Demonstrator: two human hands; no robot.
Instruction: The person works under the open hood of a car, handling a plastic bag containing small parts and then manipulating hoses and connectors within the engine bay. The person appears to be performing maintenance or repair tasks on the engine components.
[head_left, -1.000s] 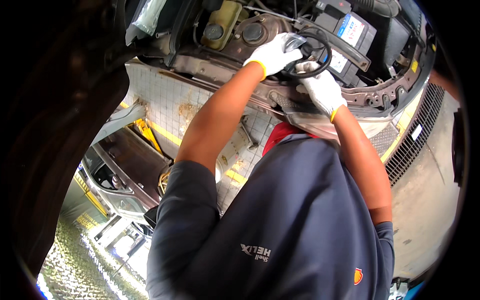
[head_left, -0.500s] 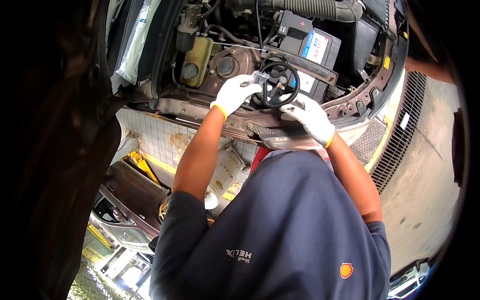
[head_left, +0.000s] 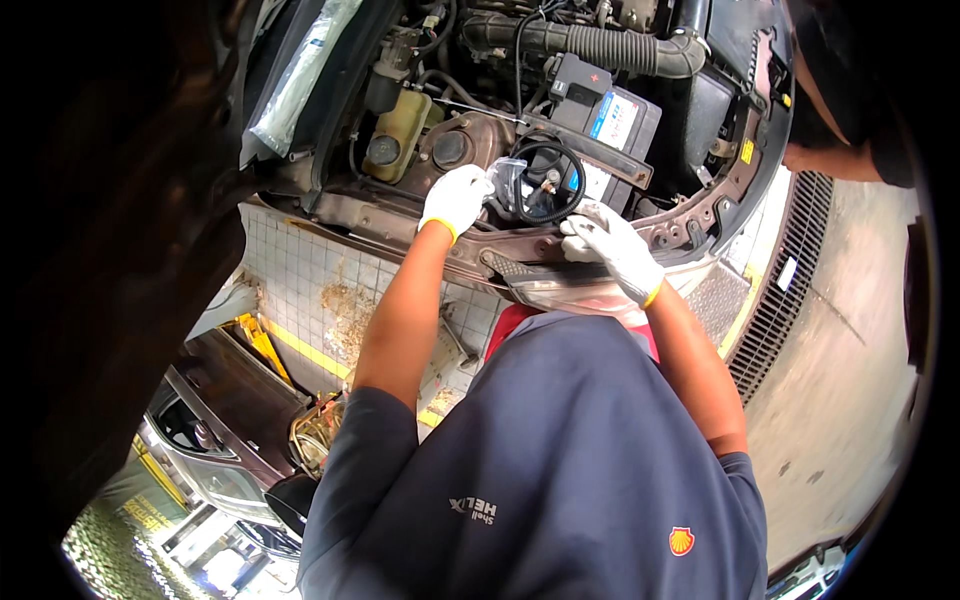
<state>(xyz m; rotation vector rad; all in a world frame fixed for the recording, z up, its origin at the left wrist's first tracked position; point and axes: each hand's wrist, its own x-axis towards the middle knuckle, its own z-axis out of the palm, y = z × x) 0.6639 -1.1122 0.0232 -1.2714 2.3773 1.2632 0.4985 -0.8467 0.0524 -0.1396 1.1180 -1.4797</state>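
Hose point(head_left: 581, 185), black, looped, lies between both hands at the engine bay's edge, near the battery point(head_left: 622, 118). Left hand point(head_left: 456, 200) pinches a clear bag point(head_left: 507, 177); right hand point(head_left: 614, 250), fingers bent, beside loop, grip indeterminable.

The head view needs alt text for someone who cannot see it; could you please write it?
A white-gloved left hand holds clear plastic over a car's open engine bay, with the right hand, gloved too, beside a black loop. Beyond them are a battery and a ribbed duct.
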